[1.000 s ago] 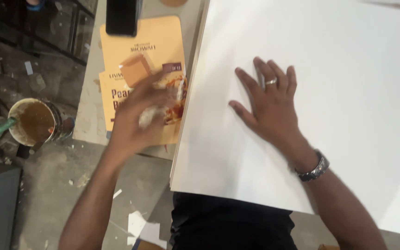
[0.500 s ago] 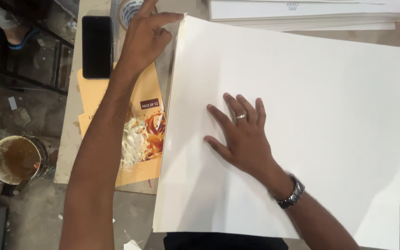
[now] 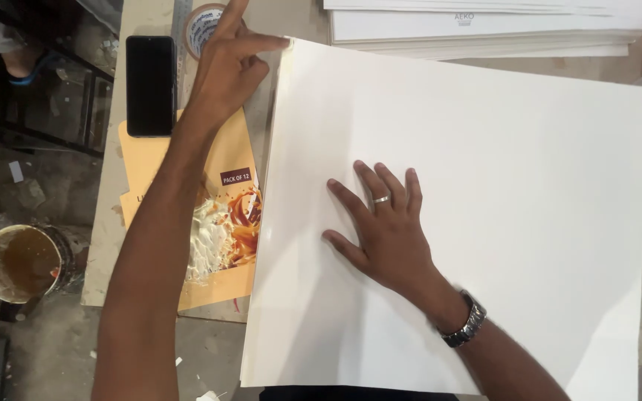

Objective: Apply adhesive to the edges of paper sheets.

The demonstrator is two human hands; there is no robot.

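A large white sheet (image 3: 499,171) lies flat across the worktable. My right hand (image 3: 382,223) rests palm down on it, fingers spread, a ring on one finger and a metal watch at the wrist. My left hand (image 3: 226,63) reaches to the sheet's far left corner, forefinger and thumb touching the corner edge, another finger raised. Under my left forearm lies an orange cardboard pack (image 3: 221,223) smeared with white glue.
A black phone (image 3: 150,85) lies face up beside a metal ruler (image 3: 181,30) and a tape roll (image 3: 206,26). A stack of white sheets (image 3: 484,26) sits at the table's far edge. A bucket of brown liquid (image 3: 24,263) stands on the floor at left.
My left hand has moved from the orange pack up to the sheet's far left corner. My right hand has stayed pressed on the sheet.
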